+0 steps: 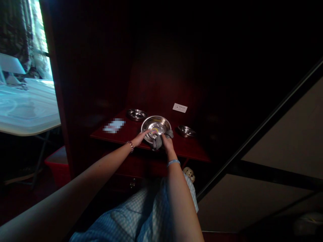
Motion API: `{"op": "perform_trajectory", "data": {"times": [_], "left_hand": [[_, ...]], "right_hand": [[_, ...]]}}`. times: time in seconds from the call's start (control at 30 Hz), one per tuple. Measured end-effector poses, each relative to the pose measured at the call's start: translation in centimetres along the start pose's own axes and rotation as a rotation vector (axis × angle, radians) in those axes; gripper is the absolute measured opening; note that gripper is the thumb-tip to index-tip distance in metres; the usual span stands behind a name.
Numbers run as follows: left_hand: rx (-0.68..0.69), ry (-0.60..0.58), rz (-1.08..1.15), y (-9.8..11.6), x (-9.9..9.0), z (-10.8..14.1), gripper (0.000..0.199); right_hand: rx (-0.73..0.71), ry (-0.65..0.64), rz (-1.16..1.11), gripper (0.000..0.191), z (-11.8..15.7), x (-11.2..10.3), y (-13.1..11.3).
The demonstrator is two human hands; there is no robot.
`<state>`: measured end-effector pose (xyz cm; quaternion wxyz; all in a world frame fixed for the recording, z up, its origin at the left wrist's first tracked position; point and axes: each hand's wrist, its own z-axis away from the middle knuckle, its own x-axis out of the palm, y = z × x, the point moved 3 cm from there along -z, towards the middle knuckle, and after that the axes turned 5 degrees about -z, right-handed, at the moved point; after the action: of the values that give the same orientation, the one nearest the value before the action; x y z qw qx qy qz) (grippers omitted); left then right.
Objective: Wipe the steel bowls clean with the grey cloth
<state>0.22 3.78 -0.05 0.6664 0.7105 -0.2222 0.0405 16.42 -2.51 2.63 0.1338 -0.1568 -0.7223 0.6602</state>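
A shiny metal bowl (161,120), tilted toward me, is held over the front of a dark red desk (181,148). My left hand (140,138) grips its left rim, with the thumb over the inside. At the near right rim, my right hand (167,142) is closed on a grey cloth (157,142) that lies against the bowl. A coloured patch, perhaps a label, shows on the bowl's inner bottom. Behind to the left sits a shallow metal bowl (136,115). Another small metal bowl (186,131) stands to the right.
A blurred pale item (114,125) lies on the desk's left side. A white socket plate (180,108) is on the back wall. Below is a drawer with a metal handle (132,183). Left are a red bin (57,164) and a pale table (30,111) with a lamp (11,65).
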Motion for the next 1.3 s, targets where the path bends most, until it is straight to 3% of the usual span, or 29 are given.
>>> {"op": "perform_trajectory", "data": {"times": [0.13,0.4,0.77,1.1,1.3], "left_hand": [[0.038,-0.048,-0.024,-0.2,0.0,-0.2,0.041],[0.059,-0.017,-0.007,-0.3,-0.1,-0.5,0.051],[0.082,-0.049,-0.006,0.2,0.0,0.0,0.055],[0.112,-0.002,-0.181,0.2,0.2,0.1,0.032],[0.128,0.017,-0.176,0.7,0.4,0.5,0.035]], "right_hand": [[0.106,-0.032,-0.084,0.032,1.0,0.1,-0.8],[0.237,-0.082,-0.084,0.018,1.6,1.4,-0.7],[0.269,-0.056,-0.202,0.018,1.6,1.9,0.3],[0.288,0.009,-0.149,0.018,1.4,1.3,0.5],[0.211,0.063,-0.116,0.021,0.8,0.9,0.4]]}}
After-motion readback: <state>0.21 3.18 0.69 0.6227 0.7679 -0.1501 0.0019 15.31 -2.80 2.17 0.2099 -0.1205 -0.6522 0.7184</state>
